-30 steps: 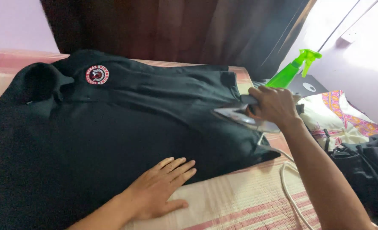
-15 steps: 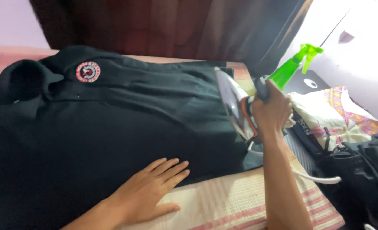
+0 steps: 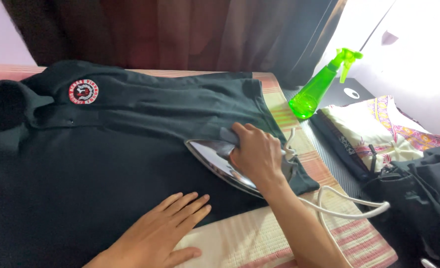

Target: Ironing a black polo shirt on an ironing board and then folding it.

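Note:
A black polo shirt [image 3: 111, 149] with a round red and white badge [image 3: 83, 91] lies spread over a striped ironing surface [image 3: 259, 238]. My right hand [image 3: 257, 155] grips the handle of a silver electric iron [image 3: 215, 159], which rests flat on the shirt's lower right part. My left hand [image 3: 168, 226] lies flat with fingers spread on the shirt's hem, just in front of the iron. The iron's white cord [image 3: 349, 208] loops off to the right.
A green spray bottle [image 3: 319, 87] stands at the right beyond the surface's edge. Beside it lie a folded patterned cloth [image 3: 378, 129] and a heap of dark clothes [image 3: 423, 198]. Dark curtains [image 3: 190, 34] hang behind.
The iron was tilted up on edge at the shirt's right side; now it lies flat on the shirt, moved left and nearer. My left hand has stayed on the hem.

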